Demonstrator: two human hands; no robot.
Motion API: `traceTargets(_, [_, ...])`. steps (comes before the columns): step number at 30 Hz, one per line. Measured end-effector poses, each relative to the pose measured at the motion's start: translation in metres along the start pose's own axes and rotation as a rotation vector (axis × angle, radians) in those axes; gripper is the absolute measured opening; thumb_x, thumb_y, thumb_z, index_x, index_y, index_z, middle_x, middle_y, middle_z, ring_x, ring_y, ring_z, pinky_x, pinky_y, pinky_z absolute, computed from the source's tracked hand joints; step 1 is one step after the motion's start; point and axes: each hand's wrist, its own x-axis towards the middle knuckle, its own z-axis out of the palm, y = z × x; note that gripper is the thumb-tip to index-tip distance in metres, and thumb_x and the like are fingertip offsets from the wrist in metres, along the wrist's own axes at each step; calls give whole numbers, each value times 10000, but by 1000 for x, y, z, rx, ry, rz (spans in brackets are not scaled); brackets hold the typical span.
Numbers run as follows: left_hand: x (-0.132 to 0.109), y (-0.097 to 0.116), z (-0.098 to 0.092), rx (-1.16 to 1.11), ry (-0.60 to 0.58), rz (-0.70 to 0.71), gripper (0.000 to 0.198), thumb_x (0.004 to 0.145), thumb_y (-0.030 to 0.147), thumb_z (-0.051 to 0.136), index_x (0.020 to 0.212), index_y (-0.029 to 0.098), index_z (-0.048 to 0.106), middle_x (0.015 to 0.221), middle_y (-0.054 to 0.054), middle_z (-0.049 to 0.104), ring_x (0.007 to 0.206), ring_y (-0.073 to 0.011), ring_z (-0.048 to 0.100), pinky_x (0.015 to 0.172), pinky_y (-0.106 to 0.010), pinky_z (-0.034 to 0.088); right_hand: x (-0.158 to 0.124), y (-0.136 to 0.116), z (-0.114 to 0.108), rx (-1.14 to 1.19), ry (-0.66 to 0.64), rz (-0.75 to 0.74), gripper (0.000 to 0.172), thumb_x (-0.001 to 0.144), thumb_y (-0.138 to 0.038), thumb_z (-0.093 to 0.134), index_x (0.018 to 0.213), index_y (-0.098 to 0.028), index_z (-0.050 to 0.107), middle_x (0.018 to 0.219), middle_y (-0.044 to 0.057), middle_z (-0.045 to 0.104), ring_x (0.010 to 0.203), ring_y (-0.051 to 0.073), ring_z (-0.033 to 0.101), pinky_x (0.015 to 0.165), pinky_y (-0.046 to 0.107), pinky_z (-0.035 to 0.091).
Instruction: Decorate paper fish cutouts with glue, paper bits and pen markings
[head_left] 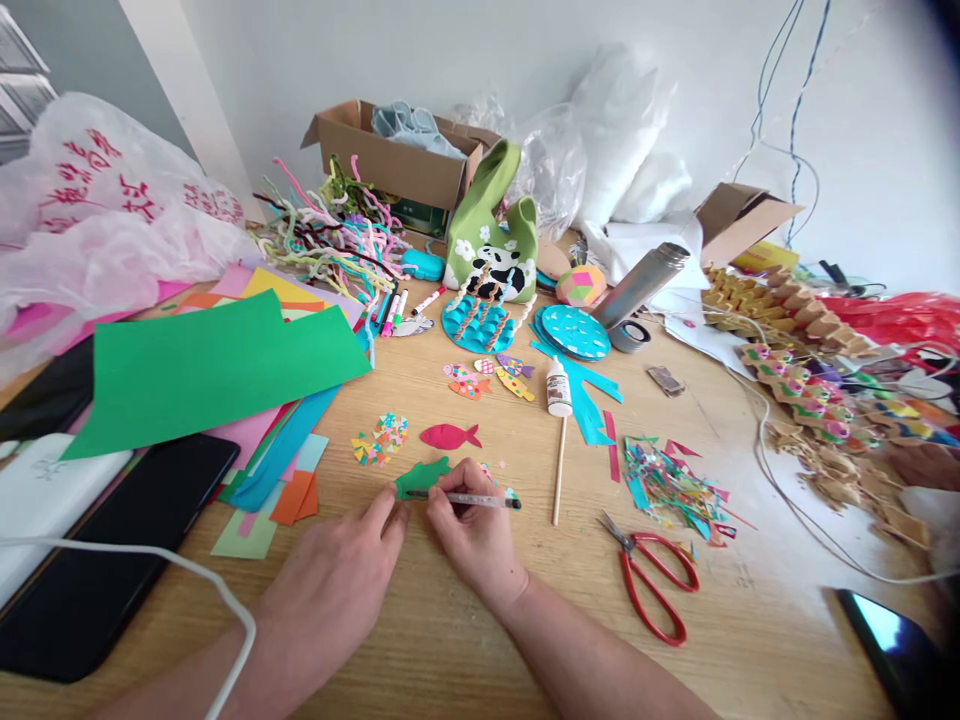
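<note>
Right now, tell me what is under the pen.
A green paper cutout lies under the tip of the pen; whatever the right hand covers there cannot be seen.

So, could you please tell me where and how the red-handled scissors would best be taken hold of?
Probably by the red handle loops, coming from the near right: the red-handled scissors lie on the table with their loops spread toward that side and the pointed tips facing away. The right hand holds a pen, so it would need freeing first.
</note>
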Motion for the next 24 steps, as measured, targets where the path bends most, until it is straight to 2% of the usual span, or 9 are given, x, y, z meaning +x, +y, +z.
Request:
traceTargets(11, [-1,1,-1,-5,29,1,621,853,-30,355,1414,181,518,1303,-179,597,908,-264,714,741,-407,604,1,-3,0,-31,-1,0,130,768,-219,551,665,-233,474,534,-55,495,458,106,421,444,214,337])
traceTargets(24, [-1,0,-3,7,33,4,614,854,-36,344,1396,183,532,1272,-150,619,900,-264,715,731,-412,613,0,-4,-1,-4,-30,19,130,773,-223,557,671,-233,478,541,-52,494,469,112,426,447,220,330])
